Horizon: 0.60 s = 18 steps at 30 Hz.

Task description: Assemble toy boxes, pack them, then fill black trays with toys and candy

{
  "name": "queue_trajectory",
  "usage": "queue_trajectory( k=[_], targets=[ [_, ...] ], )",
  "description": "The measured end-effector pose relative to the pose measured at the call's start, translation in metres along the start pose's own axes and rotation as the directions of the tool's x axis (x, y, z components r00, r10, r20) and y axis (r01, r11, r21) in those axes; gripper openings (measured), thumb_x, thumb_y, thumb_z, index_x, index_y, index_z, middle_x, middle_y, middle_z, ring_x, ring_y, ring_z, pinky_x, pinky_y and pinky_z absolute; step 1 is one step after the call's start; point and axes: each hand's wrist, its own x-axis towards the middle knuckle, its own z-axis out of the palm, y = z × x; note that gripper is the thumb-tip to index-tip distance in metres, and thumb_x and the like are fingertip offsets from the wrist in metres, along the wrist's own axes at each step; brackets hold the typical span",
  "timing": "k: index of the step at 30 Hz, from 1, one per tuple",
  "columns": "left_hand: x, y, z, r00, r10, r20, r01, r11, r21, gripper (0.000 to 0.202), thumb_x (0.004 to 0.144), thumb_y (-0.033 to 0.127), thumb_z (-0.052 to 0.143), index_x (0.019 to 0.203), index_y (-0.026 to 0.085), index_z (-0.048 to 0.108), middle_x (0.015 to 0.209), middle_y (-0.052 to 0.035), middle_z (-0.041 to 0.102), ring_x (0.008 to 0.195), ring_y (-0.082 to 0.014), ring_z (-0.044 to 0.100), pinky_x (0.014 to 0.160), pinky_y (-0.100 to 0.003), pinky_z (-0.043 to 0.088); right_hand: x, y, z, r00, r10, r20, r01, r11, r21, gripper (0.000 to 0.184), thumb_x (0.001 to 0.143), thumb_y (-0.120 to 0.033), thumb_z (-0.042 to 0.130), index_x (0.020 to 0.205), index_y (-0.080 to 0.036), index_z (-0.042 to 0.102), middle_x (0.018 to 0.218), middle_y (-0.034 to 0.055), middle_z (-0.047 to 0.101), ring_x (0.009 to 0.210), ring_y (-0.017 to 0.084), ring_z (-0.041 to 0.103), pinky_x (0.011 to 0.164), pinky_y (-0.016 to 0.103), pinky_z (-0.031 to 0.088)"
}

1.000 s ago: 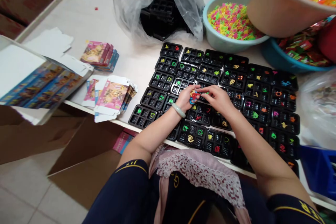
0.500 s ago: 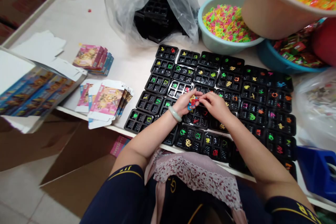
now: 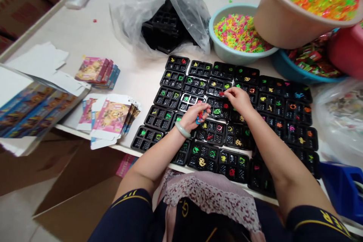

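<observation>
My left hand [image 3: 195,115], with a pale bangle [image 3: 183,129] at its wrist, is cupped around several small red and blue plastic pieces [image 3: 200,115]. My right hand [image 3: 237,98] pinches a small red plastic piece [image 3: 222,93] over a black compartment tray [image 3: 219,82]. Rows of such trays cover the table in front of me, many with small green, yellow, red or orange pieces in some compartments. Below my left hand lies a tray [image 3: 210,132] with yellow and red pieces. The exact shape of the pinched piece is too small to tell.
Behind the trays sit a clear bag [image 3: 187,7] of black trays and a pale blue basin [image 3: 214,38] of colourful rings. A beige tub [image 3: 272,11] stands at right, above a blue basin [image 3: 286,70] of wrapped packets. Flat pink cartons [image 3: 110,117] lie at left; a blue tape dispenser [image 3: 337,185] is at right.
My right hand has moved away from my left, up and to the right, carrying a red piece to a tray. My left hand has shifted slightly left. The view has tilted a little.
</observation>
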Motion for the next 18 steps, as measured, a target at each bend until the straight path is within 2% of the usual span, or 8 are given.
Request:
queue_trajectory(
  k=[3,7,9,11,13,15,16,18],
  targets=[
    [-0.001,0.005,-0.008,0.999,0.017,-0.03,-0.018,1.0,-0.018,0.012,0.079,0.022,0.065,0.082,0.011,0.061,0.067,-0.0001,0.06,0.039,-0.0029,0.045,0.031,-0.014,0.022,0.026,0.006,0.003,0.999,-0.007,0.041,0.013,0.988,-0.155,0.011,0.08,-0.027,0.061,0.076,-0.021,0.069,0.082,0.0051,0.065,0.077,0.022,0.059,0.075,0.038,0.046],
    [-0.001,0.009,-0.015,1.0,0.014,-0.009,-0.014,1.0,0.002,0.015,0.082,0.025,0.063,0.087,0.011,0.062,0.071,-0.0026,0.065,0.04,-0.0033,0.046,0.032,-0.015,0.023,0.034,0.005,0.006,0.997,-0.036,0.064,0.047,0.983,-0.176,0.009,0.079,-0.024,0.064,0.078,-0.022,0.073,0.084,0.0058,0.066,0.079,0.022,0.06,0.079,0.04,0.047],
    [0.0,0.012,-0.014,1.0,0.017,0.008,-0.018,0.999,0.036,0.017,0.085,0.027,0.061,0.091,0.011,0.061,0.075,-0.0045,0.067,0.04,-0.0034,0.047,0.033,-0.015,0.024,0.026,-0.004,0.004,0.996,-0.07,0.058,0.076,0.991,-0.109,0.011,0.081,-0.026,0.064,0.084,-0.023,0.074,0.086,0.0056,0.066,0.08,0.022,0.06,0.08,0.04,0.048],
    [0.003,0.014,-0.009,1.0,0.025,0.012,-0.026,0.997,0.072,0.019,0.086,0.029,0.061,0.094,0.012,0.06,0.076,-0.0051,0.067,0.039,-0.0033,0.047,0.033,-0.015,0.024,0.012,-0.019,0.003,0.979,-0.15,0.139,0.15,0.989,0.014,0.013,0.082,-0.029,0.065,0.091,-0.025,0.074,0.089,0.0046,0.066,0.082,0.021,0.061,0.081,0.039,0.048],
    [0.007,0.016,-0.001,1.0,0.025,0.019,-0.027,0.995,0.096,0.021,0.087,0.032,0.062,0.093,0.012,0.058,0.071,-0.0028,0.065,0.038,-0.0035,0.047,0.033,-0.015,0.024,-0.004,-0.036,0.004,0.93,-0.255,0.265,0.229,0.965,0.125,0.012,0.081,-0.03,0.067,0.092,-0.028,0.073,0.092,0.0035,0.066,0.087,0.021,0.06,0.083,0.039,0.048],
    [0.011,0.017,0.006,0.999,0.011,0.04,-0.016,0.994,0.11,0.022,0.086,0.034,0.063,0.089,0.013,0.056,0.064,0.0006,0.059,0.038,-0.0041,0.048,0.032,-0.014,0.024,-0.018,-0.048,0.008,0.899,-0.304,0.316,0.267,0.951,0.157,0.006,0.081,-0.028,0.069,0.086,-0.028,0.072,0.09,0.0031,0.065,0.09,0.022,0.059,0.085,0.039,0.047],
    [0.012,0.018,0.009,0.998,0.003,0.055,-0.009,0.993,0.116,0.023,0.087,0.035,0.063,0.087,0.013,0.056,0.061,0.002,0.056,0.038,-0.0044,0.048,0.032,-0.014,0.024,-0.023,-0.051,0.01,0.902,-0.301,0.308,0.264,0.952,0.158,0.003,0.081,-0.027,0.068,0.082,-0.027,0.071,0.088,0.003,0.065,0.089,0.021,0.059,0.085,0.039,0.046],
    [0.015,0.018,0.012,0.996,-0.021,0.091,0.01,0.992,0.126,0.025,0.088,0.038,0.061,0.083,0.014,0.055,0.057,0.0036,0.051,0.037,-0.0047,0.047,0.031,-0.014,0.023,-0.027,-0.051,0.013,0.926,-0.253,0.279,0.208,0.961,0.182,0.008,0.083,-0.027,0.065,0.076,-0.025,0.069,0.083,0.0022,0.065,0.083,0.02,0.058,0.081,0.037,0.046]
  ],
)
